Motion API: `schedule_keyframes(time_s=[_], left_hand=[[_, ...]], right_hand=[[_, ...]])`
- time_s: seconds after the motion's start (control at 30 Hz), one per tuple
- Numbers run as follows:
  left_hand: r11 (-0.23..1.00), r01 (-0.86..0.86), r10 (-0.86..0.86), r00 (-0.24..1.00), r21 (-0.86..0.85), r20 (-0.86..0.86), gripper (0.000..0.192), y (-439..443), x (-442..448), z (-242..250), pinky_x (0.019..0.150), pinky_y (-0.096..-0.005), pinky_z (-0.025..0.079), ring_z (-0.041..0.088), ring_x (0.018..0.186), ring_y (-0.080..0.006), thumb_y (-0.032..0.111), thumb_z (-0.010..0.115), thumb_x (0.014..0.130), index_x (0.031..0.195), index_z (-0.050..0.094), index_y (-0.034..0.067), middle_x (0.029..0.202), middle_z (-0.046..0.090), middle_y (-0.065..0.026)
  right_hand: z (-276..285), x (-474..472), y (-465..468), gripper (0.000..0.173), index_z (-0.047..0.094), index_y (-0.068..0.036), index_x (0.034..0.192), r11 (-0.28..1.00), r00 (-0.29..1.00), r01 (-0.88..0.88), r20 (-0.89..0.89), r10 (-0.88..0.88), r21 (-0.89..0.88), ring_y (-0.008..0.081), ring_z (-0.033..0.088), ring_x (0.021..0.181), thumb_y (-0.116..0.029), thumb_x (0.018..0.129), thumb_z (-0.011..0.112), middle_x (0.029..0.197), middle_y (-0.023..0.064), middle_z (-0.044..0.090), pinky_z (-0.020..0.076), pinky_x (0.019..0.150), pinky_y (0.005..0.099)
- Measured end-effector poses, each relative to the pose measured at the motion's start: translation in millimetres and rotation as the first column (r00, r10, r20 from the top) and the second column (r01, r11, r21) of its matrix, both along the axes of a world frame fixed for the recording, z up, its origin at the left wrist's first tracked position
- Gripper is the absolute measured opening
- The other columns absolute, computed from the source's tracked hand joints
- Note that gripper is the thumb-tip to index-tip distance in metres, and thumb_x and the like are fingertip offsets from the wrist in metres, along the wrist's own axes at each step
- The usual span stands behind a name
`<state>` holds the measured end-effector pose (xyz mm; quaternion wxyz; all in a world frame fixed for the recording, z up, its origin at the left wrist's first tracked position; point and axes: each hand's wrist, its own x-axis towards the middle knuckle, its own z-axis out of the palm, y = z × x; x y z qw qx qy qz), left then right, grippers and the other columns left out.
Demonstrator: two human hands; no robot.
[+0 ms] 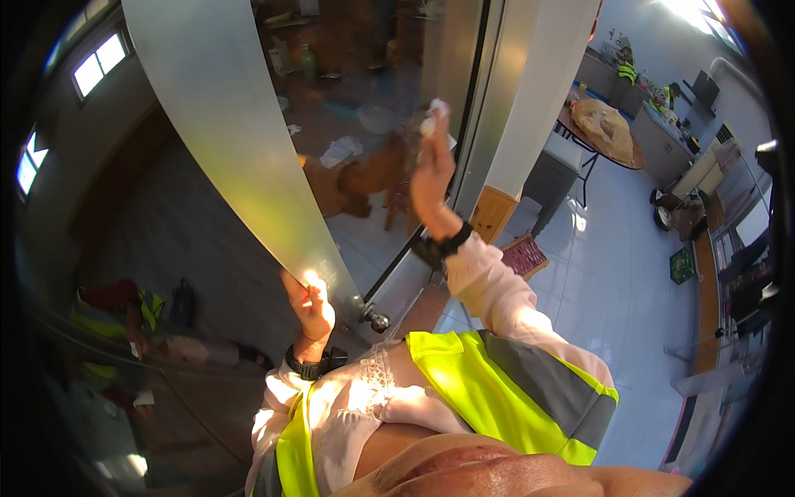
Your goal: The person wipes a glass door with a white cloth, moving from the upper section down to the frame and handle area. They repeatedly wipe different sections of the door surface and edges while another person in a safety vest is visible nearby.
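My left hand (pixel 312 310) grips the edge of a silvery metal door frame (pixel 217 118), low down and close to a round door knob (pixel 376 320). My right hand (pixel 431 177) is raised in front of a glass pane (pixel 366 68), fingers upward, with a crumpled white tissue or cloth (pixel 437 107) at the fingertips. Whether the tissue presses on the glass cannot be made out. Through or in the glass, a green bottle (pixel 308 60) and white crumpled pieces (pixel 341 151) show dimly, partly as reflections.
A small stool with a woven red seat (pixel 525 256) stands beyond the door post (pixel 528 81). Farther off are a round table (pixel 636 158) bearing a tan bag (pixel 602 127), a green crate (pixel 682 266) and two people in vests (pixel 663 99). Another vested figure (pixel 115 310) shows dimly at left.
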<state>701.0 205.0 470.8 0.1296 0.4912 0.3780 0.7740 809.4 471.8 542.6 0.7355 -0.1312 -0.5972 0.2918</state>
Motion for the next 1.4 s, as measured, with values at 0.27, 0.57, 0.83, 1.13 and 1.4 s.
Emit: schedule_keyframes(time_s=[0.27, 0.57, 0.83, 1.13, 1.4], left_hand=[[0.928, -0.371, 0.362, 0.919, -0.027, -0.156, 0.06, 0.9, 1.3, -0.5, 0.098, -0.0363, 0.044, 0.055, 0.116, -0.0225, 0.039, 0.053, 0.104, 0.143, 0.038, -0.003, 0.133, 0.053, -0.0144], [0.777, -0.624, 0.606, 0.777, -0.081, -0.173, 0.055, 9.9, -6.7, -4.5, 0.103, -0.0298, 0.039, 0.05, 0.122, -0.0203, 0.03, 0.046, 0.107, 0.148, 0.036, -0.006, 0.139, 0.053, -0.0136], [0.658, -0.707, 0.697, 0.702, -0.258, -0.147, 0.058, 21.4, -41.2, -23.3, 0.105, -0.0294, 0.036, 0.051, 0.121, -0.0186, 0.042, 0.044, 0.107, 0.138, 0.048, -0.007, 0.133, 0.056, -0.0123], [0.72, -0.613, 0.625, 0.776, -0.324, -0.08, 0.064, 27.6, -41.5, -0.5, 0.103, -0.0304, 0.038, 0.051, 0.119, -0.0187, 0.054, 0.042, 0.105, 0.135, 0.053, -0.002, 0.128, 0.057, -0.0066], [0.841, -0.435, 0.476, 0.878, -0.322, 0.056, 0.059, 38.1, -47.9, 0.6, 0.102, -0.0357, 0.042, 0.056, 0.114, -0.0223, 0.05, 0.039, 0.107, 0.131, 0.057, 0.001, 0.124, 0.061, -0.0065]], right_hand=[[117.8, 12.3, 0.7, 0.052, 0.059, -0.004, 0.134, 0.789, 0.987, -0.032, 0.142, -0.07, 0.613, 0.0367, 0.035, 0.146, 0.016, 0.088, 0.044, 0.149, 0.022, 0.047, 0.0271, 0.119, 0.0453], [-3.3, 95.8, 90.4, 0.05, 0.052, -0.008, 0.143, 0.912, 0.927, 0.283, 0.158, -0.339, 0.299, 0.0339, 0.034, 0.146, 0.01, 0.097, 0.041, 0.154, 0.02, 0.041, 0.0293, 0.117, 0.0375], [-135.5, 158.6, 18.5, 0.056, 0.064, -0.011, 0.131, 0.989, 0.917, -0.027, 0.397, -0.032, 0.142, 0.0357, 0.044, 0.14, 0.019, 0.087, 0.047, 0.142, 0.0179, 0.055, 0.039, 0.112, 0.0391], [81.0, 235.8, 22.9, 0.037, 0.073, -0.01, 0.111, 0.622, 0.897, 0.353, -0.063, -0.438, 0.699, 0.0327, 0.061, 0.112, 0.01, 0.087, 0.054, 0.118, 0.0098, 0.07, 0.0464, 0.097, 0.0425], [119.3, 224.3, -6.8, 0.046, 0.072, -0.011, 0.113, 0.517, 0.831, 0.287, 0.059, -0.553, 0.807, 0.0324, 0.058, 0.114, 0.008, 0.074, 0.06, 0.131, 0.0047, 0.065, 0.0485, 0.097, 0.0425]])
